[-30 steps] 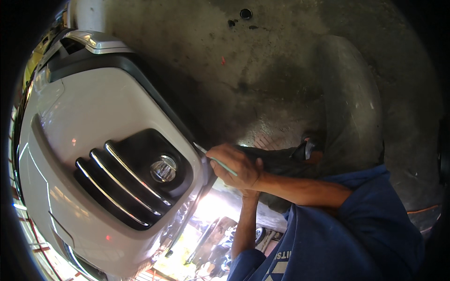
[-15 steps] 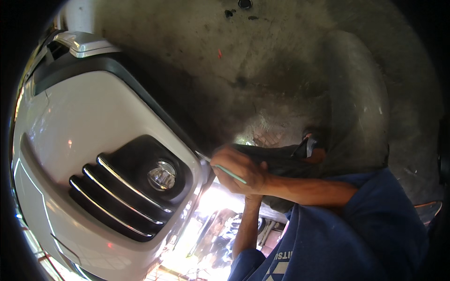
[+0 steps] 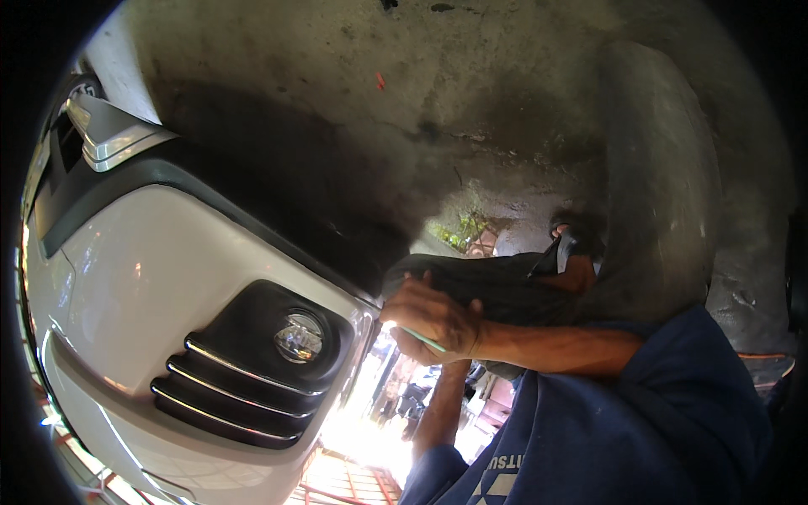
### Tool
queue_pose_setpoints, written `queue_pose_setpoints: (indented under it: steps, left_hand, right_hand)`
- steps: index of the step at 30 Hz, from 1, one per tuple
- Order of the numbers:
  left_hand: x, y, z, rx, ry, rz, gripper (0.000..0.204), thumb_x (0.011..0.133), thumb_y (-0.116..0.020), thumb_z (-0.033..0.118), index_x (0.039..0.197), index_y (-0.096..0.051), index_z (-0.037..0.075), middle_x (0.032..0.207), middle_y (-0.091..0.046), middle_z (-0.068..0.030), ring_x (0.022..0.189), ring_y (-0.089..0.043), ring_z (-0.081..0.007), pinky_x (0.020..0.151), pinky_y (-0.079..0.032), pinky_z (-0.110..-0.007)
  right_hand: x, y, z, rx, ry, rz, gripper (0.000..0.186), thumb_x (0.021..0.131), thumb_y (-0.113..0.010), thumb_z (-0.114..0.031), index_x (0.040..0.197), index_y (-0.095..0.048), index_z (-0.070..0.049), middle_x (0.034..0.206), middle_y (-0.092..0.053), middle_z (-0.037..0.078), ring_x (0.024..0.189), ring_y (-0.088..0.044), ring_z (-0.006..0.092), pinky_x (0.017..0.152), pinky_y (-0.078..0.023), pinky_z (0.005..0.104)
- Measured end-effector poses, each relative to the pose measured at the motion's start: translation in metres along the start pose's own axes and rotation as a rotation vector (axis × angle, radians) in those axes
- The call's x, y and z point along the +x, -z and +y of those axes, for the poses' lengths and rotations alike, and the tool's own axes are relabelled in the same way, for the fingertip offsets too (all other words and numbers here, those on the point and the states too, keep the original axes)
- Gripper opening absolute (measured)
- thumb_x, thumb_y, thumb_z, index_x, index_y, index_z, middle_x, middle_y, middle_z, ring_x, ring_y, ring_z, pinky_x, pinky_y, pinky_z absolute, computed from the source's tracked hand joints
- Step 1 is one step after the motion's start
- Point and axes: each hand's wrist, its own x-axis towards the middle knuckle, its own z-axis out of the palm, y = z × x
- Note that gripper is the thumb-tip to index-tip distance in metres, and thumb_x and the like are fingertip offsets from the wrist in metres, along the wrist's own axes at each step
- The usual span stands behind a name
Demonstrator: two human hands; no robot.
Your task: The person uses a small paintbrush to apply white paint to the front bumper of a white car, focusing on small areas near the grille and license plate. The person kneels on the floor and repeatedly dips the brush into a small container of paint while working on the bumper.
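Note:
My right hand [image 3: 436, 318] is closed around a slim pale green stick-like tool [image 3: 427, 339], near the corner of a white car bumper [image 3: 160, 252]. The tool's front end looks bright and washed out, so its kind is unclear. My left forearm [image 3: 439, 421] rises from below to just under the right wrist. The left hand itself is mostly hidden behind the right one, fingers out of sight. Close by on the bumper sit a round fog lamp [image 3: 300, 338] and a black recess with chrome-edged bars [image 3: 240, 389].
Black trim [image 3: 278, 244] runs along the bumper's edge. My bent leg in dark trousers [image 3: 656, 177] and a sandalled foot [image 3: 572, 252] are at the right. Stained concrete floor [image 3: 337, 50] spreads beyond, with a small red scrap [image 3: 380, 81] on it.
The view has shifted, so the bumper sits lower in it. My right hand keeps hold of the green tool, whose front end now shows less beyond the fingers.

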Motion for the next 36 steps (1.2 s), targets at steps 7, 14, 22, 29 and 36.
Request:
queue_pose_setpoints:
  steps: [7,14,22,29,36]
  left_hand:
    - [0.004,-0.001,0.003,0.006,0.013,-0.005,0.062,0.091,-0.085,0.026,0.138,-0.055,0.001,0.129,-0.058,-0.0063,0.119,-0.055,-0.0228,0.102,-0.046,-0.035]
    - [0.006,-0.002,0.004,-0.004,0.006,0.006,0.064,0.092,-0.084,0.027,0.141,-0.053,0.001,0.131,-0.057,-0.0067,0.122,-0.054,-0.0227,0.104,-0.044,-0.035]
    - [0.008,-0.001,0.004,-0.013,0.002,0.02,0.066,0.093,-0.083,0.028,0.143,-0.05,0.0,0.134,-0.055,-0.007,0.124,-0.052,-0.0225,0.106,-0.043,-0.035]
    - [0.008,-0.004,0.002,-0.033,0.0,0.038,0.068,0.094,-0.082,0.028,0.146,-0.048,0.0,0.137,-0.054,-0.0073,0.127,-0.05,-0.0224,0.108,-0.041,-0.035]
    - [0.007,-0.004,0.003,-0.047,0.004,0.046,0.07,0.095,-0.081,0.029,0.148,-0.046,0.0,0.14,-0.053,-0.0076,0.129,-0.049,-0.0223,0.11,-0.04,-0.035]
  right_hand:
    - [-0.001,0.0,0.001,0.031,0.008,0.011,0.026,0.083,-0.068,-0.004,0.109,-0.07,-0.001,0.097,-0.071,0.012,0.093,-0.068,0.0284,0.099,-0.052,0.0501]
    - [-0.003,-0.005,0.001,-0.049,0.062,0.035,0.029,0.083,-0.07,-0.004,0.112,-0.071,-0.001,0.099,-0.072,0.012,0.091,-0.069,0.0284,0.097,-0.053,0.0481]
    - [-0.007,-0.013,0.003,-0.141,0.055,0.031,0.037,0.082,-0.071,-0.013,0.119,-0.067,-0.007,0.11,-0.067,0.008,0.103,-0.064,0.0253,0.096,-0.051,0.0498]
    - [-0.009,-0.013,0.005,-0.14,0.081,-0.009,0.036,0.089,-0.07,-0.008,0.123,-0.066,-0.002,0.116,-0.069,0.014,0.102,-0.067,0.0311,0.094,-0.052,0.0512]
    - [-0.007,-0.012,0.001,-0.17,0.075,-0.039,0.032,0.092,-0.072,-0.005,0.123,-0.067,-0.001,0.116,-0.072,0.016,0.1,-0.072,0.0327,0.092,-0.054,0.0514]
